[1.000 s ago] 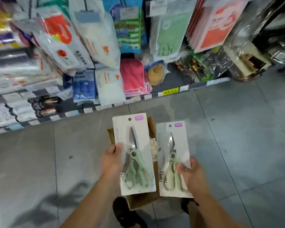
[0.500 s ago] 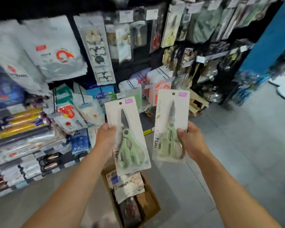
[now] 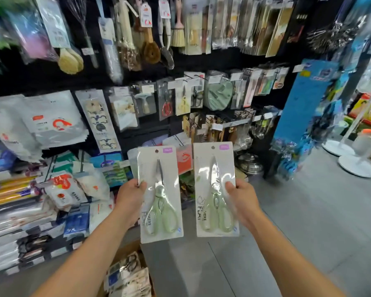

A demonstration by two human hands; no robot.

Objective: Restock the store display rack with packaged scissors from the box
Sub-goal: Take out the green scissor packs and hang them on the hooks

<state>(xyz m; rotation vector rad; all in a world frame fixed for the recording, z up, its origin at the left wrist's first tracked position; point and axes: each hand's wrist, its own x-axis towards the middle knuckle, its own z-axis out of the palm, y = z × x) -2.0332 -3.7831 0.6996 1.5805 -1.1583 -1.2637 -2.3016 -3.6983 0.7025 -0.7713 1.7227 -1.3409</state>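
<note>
Two flat, glossy packs stand upright, slightly apart, before the crowded rack (image 3: 180,67). Left hand (image 3: 130,195) grips the left scissors pack (image 3: 160,194) by its left edge, right hand (image 3: 242,195) the right scissors pack (image 3: 215,189) by its right edge. Cardboard box (image 3: 128,249) sits below, with bare floor (image 3: 298,211) rightward.

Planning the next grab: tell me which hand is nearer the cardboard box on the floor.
Left. The left hand, holding one scissors pack, is almost directly above the box; the right hand, holding the other pack, is up and off to the box's right.
</note>
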